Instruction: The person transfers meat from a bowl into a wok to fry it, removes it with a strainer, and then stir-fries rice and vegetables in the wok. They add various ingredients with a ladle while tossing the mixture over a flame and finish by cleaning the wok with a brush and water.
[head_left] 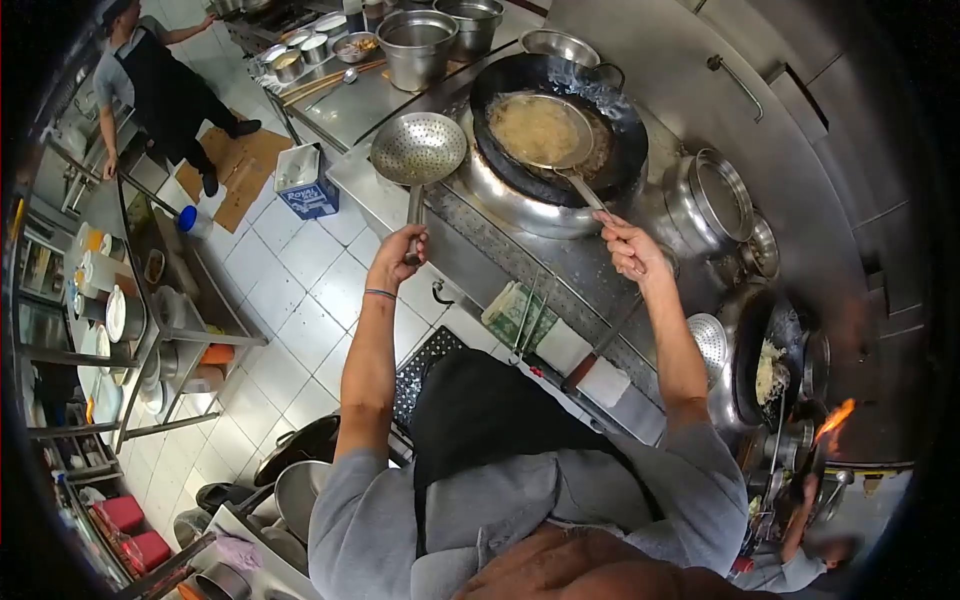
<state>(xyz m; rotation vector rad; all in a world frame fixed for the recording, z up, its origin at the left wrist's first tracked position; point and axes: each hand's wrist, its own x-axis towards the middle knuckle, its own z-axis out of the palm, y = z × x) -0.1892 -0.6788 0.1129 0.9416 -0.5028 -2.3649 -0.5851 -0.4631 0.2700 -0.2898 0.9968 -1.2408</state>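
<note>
- While the right hand [633,248] grasps its handle, one round strainer [581,187] sits inside a black wok [627,137], ahead of that hand and to its left; pale food fills its bowl.
- Perforated ladle [419,150], one: handle clasped in the left hand [400,252], bowl directly ahead of that hand, just beside the wok.
- Steel counter [358,188]: its near edge running between the hands, with three folded cloths [517,315], one green and two pale, between and nearer the body.
- Deep steel pots [417,50], two: beyond the left hand, past the ladle.
- Second black wok [785,375], one: to the right of the right hand and nearer the body, with pale food inside.
- Tiled floor [262,285], white: left of the left hand; one blue-printed box [307,185] ahead, one brown cardboard sheet [240,175] farther off.
- Other people, two: one in a dark apron [165,90], far beyond the left hand; one partly visible, right of the body, near one orange flame [834,420].
</note>
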